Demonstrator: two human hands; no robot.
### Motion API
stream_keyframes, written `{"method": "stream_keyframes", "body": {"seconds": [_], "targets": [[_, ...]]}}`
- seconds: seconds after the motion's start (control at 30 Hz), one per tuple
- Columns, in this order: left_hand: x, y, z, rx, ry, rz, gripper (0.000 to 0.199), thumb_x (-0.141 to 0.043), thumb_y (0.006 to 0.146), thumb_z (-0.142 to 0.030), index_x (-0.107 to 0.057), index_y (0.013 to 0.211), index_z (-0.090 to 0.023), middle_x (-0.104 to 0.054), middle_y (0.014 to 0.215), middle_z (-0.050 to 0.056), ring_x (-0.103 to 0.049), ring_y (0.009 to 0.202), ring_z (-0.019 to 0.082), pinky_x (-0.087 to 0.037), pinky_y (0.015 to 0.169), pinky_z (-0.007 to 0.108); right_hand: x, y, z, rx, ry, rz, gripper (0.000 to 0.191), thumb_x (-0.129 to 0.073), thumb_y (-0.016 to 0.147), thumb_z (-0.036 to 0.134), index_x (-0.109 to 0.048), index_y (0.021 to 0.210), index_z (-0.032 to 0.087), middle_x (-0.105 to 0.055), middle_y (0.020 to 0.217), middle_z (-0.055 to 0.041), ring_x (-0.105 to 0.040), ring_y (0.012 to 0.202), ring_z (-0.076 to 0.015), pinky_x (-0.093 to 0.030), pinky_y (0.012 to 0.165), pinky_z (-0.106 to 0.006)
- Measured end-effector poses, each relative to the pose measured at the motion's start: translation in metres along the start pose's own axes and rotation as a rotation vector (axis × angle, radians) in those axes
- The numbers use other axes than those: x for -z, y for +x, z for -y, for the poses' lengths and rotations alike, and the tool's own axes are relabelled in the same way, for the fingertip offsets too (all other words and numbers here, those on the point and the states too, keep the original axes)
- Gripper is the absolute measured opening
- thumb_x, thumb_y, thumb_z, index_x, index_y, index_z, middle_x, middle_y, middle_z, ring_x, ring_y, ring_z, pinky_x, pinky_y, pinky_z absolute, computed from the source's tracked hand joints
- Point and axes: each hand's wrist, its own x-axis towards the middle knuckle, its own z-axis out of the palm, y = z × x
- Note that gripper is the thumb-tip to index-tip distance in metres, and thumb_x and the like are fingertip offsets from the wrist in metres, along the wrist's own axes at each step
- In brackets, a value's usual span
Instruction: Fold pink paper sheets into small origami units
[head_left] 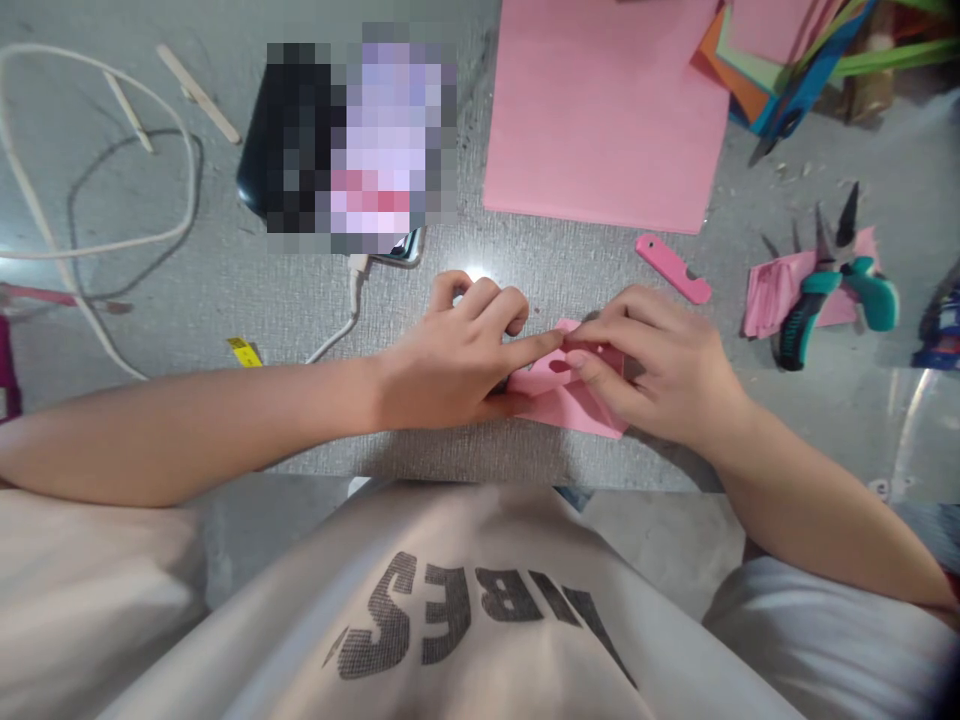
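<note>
A small folded sheet of pink paper point(581, 408) lies near the front edge of the table, between my hands. My left hand point(476, 345) grips its left side, with the index finger stretched along the top, the thumb low at the edge and the other fingers curled. At the paper's upper right, my right hand point(664, 360) pinches it between thumb and fingers, the fingertips close to my left index finger. Part of the paper is hidden under both hands. A pink plastic tool point(673, 268) with a notch lies just beyond my right hand.
A stack of pink paper point(604, 120) lies ahead. Pliers point(799, 315) with teal-black handles rest by folded pink pieces point(776, 290) at right. Coloured sheets point(739, 75) are at upper right. A blurred phone point(390, 130), white cable point(187, 170) and wooden sticks point(199, 95) are left.
</note>
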Motion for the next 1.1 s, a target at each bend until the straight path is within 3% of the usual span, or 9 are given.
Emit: {"method": "stream_keyframes", "body": {"seconds": [0.13,0.2,0.37,0.5,0.63,0.83,0.97,1.1], "targets": [[-0.002,0.0,-0.001,0.005,0.0,-0.031,0.059,-0.065,0.116,-0.06,-0.059,0.169,-0.032,-0.067,0.13,0.014,-0.056,0.118,0.034,-0.04,0.111,0.058,0.0,-0.002,0.003,0.304,-0.153,0.033,0.02,-0.07,0.115,0.048,-0.082,0.108,0.033,-0.074,0.089,-0.0028,-0.065,0.081,-0.0236,-0.047,0.076,-0.044],[-0.002,0.001,-0.002,0.013,-0.025,-0.036,0.058,-0.063,0.117,-0.063,-0.06,0.166,-0.033,-0.067,0.128,0.014,-0.057,0.118,0.035,-0.04,0.111,0.059,-0.003,-0.003,0.008,0.362,-0.239,0.017,0.02,-0.074,0.114,0.05,-0.08,0.108,0.031,-0.076,0.092,-0.004,-0.067,0.086,-0.0255,-0.046,0.079,-0.045],[0.003,0.004,-0.005,0.039,-0.05,-0.03,0.052,-0.064,0.116,-0.064,-0.068,0.151,-0.026,-0.068,0.129,0.017,-0.058,0.117,0.037,-0.041,0.107,0.06,-0.017,-0.001,0.013,0.161,-0.217,-0.013,0.024,-0.068,0.115,0.037,-0.072,0.093,0.027,-0.074,0.094,-0.0076,-0.067,0.09,-0.0274,-0.044,0.083,-0.047],[0.006,0.003,-0.004,0.025,-0.032,-0.055,0.04,-0.064,0.117,-0.058,-0.072,0.13,-0.021,-0.07,0.129,0.018,-0.059,0.112,0.036,-0.042,0.1,0.056,-0.021,0.0,0.011,0.06,-0.14,0.053,0.024,-0.068,0.112,0.036,-0.069,0.091,0.026,-0.076,0.095,-0.0069,-0.068,0.091,-0.027,-0.043,0.084,-0.047],[0.009,0.0,-0.001,-0.074,-0.071,-0.091,0.018,-0.063,0.119,-0.035,-0.075,0.111,-0.024,-0.072,0.113,0.008,-0.06,0.099,0.026,-0.042,0.098,0.05,-0.019,0.003,0.011,0.021,-0.105,0.102,0.021,-0.066,0.109,0.032,-0.066,0.089,0.026,-0.076,0.095,-0.0067,-0.067,0.089,-0.0268,-0.041,0.083,-0.047],[0.018,-0.005,-0.006,-0.285,-0.019,-0.123,0.031,-0.061,0.11,-0.006,-0.077,0.087,-0.02,-0.069,0.081,0.002,-0.051,0.072,0.017,-0.04,0.078,0.04,-0.015,0.005,0.013,0.005,-0.063,0.131,0.023,-0.066,0.109,0.028,-0.062,0.086,0.026,-0.073,0.092,-0.0054,-0.065,0.089,-0.0263,-0.039,0.084,-0.047],[0.023,-0.014,-0.022,-0.343,0.156,-0.112,0.032,-0.064,0.107,-0.006,-0.075,0.079,-0.017,-0.069,0.074,0.004,-0.052,0.063,0.017,-0.036,0.068,0.039,-0.016,0.005,0.014,-0.024,-0.036,0.118,0.027,-0.065,0.109,0.029,-0.059,0.083,0.025,-0.073,0.09,-0.0048,-0.065,0.088,-0.0253,-0.039,0.084,-0.048],[0.025,-0.023,-0.036,-0.35,0.296,-0.019,0.03,-0.066,0.112,-0.017,-0.08,0.086,-0.015,-0.073,0.077,0.007,-0.055,0.06,0.018,-0.037,0.065,0.038,-0.023,0.004,0.017,-0.059,-0.064,0.049,0.039,-0.068,0.112,0.044,-0.056,0.08,0.026,-0.071,0.085,-0.0047,-0.063,0.083,-0.0248,-0.041,0.084,-0.048]]}}
